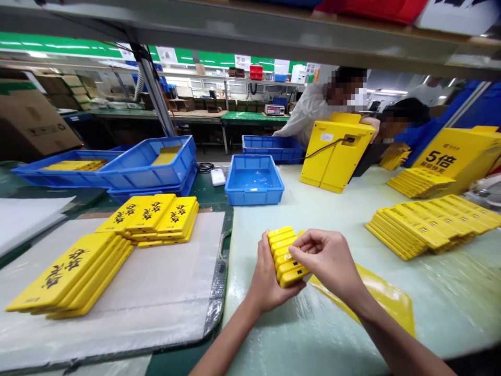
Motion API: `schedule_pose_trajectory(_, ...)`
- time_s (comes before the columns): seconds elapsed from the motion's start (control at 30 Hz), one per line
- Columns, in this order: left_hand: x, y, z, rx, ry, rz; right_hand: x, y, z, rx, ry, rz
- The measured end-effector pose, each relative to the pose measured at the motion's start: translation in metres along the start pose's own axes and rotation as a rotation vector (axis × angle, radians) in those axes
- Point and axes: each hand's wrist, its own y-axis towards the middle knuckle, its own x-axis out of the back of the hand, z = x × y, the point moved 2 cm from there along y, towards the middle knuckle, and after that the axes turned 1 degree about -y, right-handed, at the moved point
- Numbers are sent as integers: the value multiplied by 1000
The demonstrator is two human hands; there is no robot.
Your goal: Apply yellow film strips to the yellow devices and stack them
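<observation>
My left hand [268, 279] and my right hand [329, 258] together grip a small stack of yellow power banks [285, 256] held on edge above the pale table [313, 324]. The left hand's fingers wrap the stack from the left and below. The right hand closes on it from the right, fingertips on the top units. A flat yellow panel [385, 297] lies on the table under my right wrist.
Rows of yellow power banks lie at left [74, 274], centre left [156, 216] and right [426, 227]. Blue bins [254, 180] [148, 162] stand behind. Two people work at the far right beside a yellow cabinet [332, 151]. A shelf overhangs the top.
</observation>
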Motion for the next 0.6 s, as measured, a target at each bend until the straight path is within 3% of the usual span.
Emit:
schedule_pose_trajectory(0.1,0,0,0,-16,33,11,1,4,0,11,-82,28)
schedule_pose_trajectory(0.3,3,0,-2,-27,90,24,13,18,-2,144,-480,100)
schedule_pose_trajectory(0.43,5,1,0,-36,110,7,23,39,-21,121,-238,370)
schedule_pose_trajectory(0.5,5,2,1,-35,101,-2,33,55,-38,124,-181,238)
schedule_pose_trajectory(0.57,7,3,3,-38,102,-9,41,71,-59,150,-294,70)
schedule_pose_trajectory(0.6,8,3,4,-40,109,-12,41,77,-71,155,-366,60)
